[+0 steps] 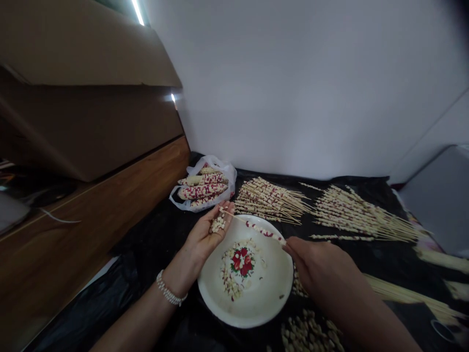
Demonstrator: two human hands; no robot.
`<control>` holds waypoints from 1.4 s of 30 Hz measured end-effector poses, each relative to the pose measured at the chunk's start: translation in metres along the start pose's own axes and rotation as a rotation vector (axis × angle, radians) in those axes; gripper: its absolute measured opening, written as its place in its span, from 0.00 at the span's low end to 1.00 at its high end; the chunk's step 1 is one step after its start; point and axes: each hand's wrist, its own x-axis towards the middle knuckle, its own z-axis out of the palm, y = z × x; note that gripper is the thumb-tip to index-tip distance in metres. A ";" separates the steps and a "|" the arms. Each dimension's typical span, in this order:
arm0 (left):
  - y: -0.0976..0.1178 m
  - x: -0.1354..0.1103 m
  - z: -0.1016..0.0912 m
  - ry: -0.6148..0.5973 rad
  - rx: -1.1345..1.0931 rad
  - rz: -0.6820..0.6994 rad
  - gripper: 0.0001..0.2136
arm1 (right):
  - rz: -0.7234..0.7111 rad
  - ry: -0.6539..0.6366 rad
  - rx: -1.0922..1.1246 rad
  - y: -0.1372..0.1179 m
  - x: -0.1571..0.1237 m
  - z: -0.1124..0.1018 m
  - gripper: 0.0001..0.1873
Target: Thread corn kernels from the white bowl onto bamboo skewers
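Note:
My left hand (198,239) is turned palm up over the far left rim of a white bowl (269,298), cupping loose corn kernels (218,225). My right hand (315,261) is closed around one end of a thin skewer (267,233) threaded with cream and dark red kernels. The skewer slants across above the bowl, and its bare tip reaches the fingers of my left hand. Scattered kernels (231,281) lie in the bowl around a printed red flower.
Behind the bowl stands a plastic bag of speckled corn cobs (203,190). Threaded skewers lie in two piles, one nearer (267,198) and one farther right (351,212). Bare sticks (410,293), loose brownish pieces (308,332) and a cardboard box (91,127) surround the black sheet (161,234).

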 end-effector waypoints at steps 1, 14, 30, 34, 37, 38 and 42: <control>-0.001 0.000 -0.002 -0.023 0.040 0.010 0.21 | 0.003 -0.013 0.013 -0.002 0.000 0.002 0.15; -0.046 -0.002 -0.003 -0.129 0.177 -0.089 0.05 | 0.078 -0.168 -0.021 -0.010 0.009 0.009 0.09; -0.049 0.002 -0.025 -0.192 0.248 -0.060 0.10 | -0.078 0.199 -0.196 0.003 0.011 0.011 0.21; -0.058 -0.010 -0.013 -0.194 0.241 -0.121 0.08 | -0.168 0.178 -0.068 -0.018 0.012 0.033 0.16; -0.059 -0.017 -0.005 -0.183 0.249 -0.191 0.06 | -0.184 0.102 -0.002 -0.021 0.011 0.045 0.26; -0.059 -0.018 -0.003 -0.202 0.266 -0.189 0.08 | -0.162 0.072 0.009 -0.019 0.011 0.046 0.28; -0.057 -0.019 -0.007 -0.335 0.513 -0.067 0.20 | -0.081 -0.040 -0.090 -0.008 0.012 0.039 0.21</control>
